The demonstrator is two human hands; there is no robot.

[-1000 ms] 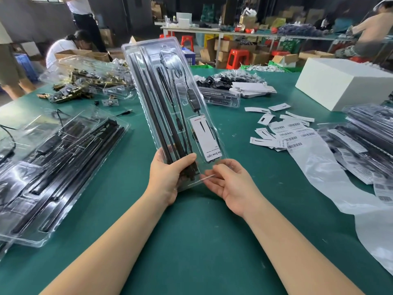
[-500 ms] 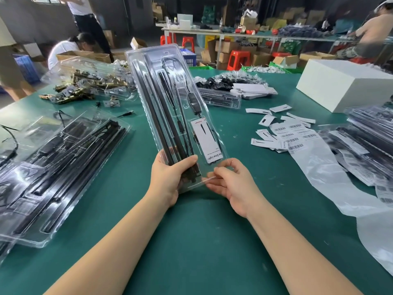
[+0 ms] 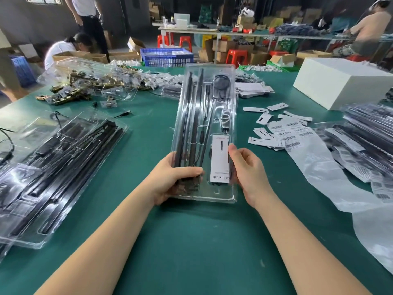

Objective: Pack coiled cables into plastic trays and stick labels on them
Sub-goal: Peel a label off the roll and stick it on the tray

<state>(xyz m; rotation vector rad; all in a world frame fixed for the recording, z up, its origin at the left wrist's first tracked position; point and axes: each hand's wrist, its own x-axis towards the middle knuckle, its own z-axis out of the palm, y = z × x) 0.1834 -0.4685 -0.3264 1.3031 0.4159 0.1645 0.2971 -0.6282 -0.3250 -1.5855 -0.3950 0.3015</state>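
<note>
Both hands hold a clear tray (image 3: 205,116) at its near end, above the green desk (image 3: 191,241), its long axis running away from the person; the left hand (image 3: 170,182) grips the near left corner, thumb curled over the top across black rods (image 3: 190,124), fingers hidden beneath; the right hand (image 3: 246,169) clasps the right edge, thumb pressed beside a white label (image 3: 220,159) that lies in the near right part of the tray; a coiled cable (image 3: 221,83) sits in the far right compartment, with a small black unit (image 3: 225,120) between coil and label. To the left on the desk lies a stack of filled trays (image 3: 53,167); to the right another stack (image 3: 365,133), partly cut off; between it and the held tray, loose barcode labels (image 3: 287,133) and white backing sheet (image 3: 319,171); farther right a white box (image 3: 344,81); at the far left a heap of brass parts (image 3: 70,90) under clear plastic.
</note>
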